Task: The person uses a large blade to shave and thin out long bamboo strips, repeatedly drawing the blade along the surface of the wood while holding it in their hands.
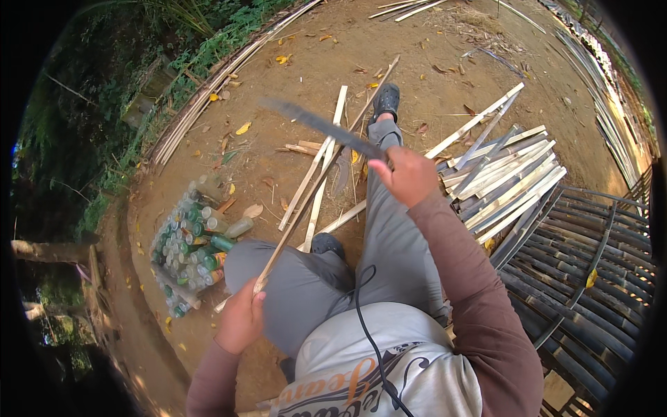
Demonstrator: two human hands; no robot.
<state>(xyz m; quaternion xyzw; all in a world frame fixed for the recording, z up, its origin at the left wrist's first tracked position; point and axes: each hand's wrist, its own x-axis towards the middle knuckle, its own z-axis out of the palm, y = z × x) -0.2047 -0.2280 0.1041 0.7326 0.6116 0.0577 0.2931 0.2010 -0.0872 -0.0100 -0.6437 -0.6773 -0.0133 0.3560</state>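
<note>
1. Holding the near end of a long, thin wooden strip [297, 224], the left hand [240, 321] has its fingers closed around it, beside the left knee.
2. The right hand [410, 177] is also closed; it grips a long knife at its handle end, and the handle itself is mostly hidden by the fingers.
3. The dark blade [323, 125] of this knife points to the left and away from the body, and it is a little blurred. It crosses the strip in the view, but I cannot tell whether the two are touching.
4. The strip goes in a slant from the left hand, over the left knee, up to the right shoe [387, 101], where its far end is seen just beyond the toe. I cannot tell if it rests on the leg.
5. On the brown soil, below the strip, some pale strips [303, 186] are lying, one crossing another.
6. To the right of the stretched right leg, there is a loose pile of split pieces [514, 174], pale and dark, and nearer to the body stands a slatted bamboo platform [577, 278].
7. To the left of the left knee, many green and clear bottles [194, 243] lie close together.
8. A black cable [358, 306] hangs over the pale printed shirt [375, 333].
</note>
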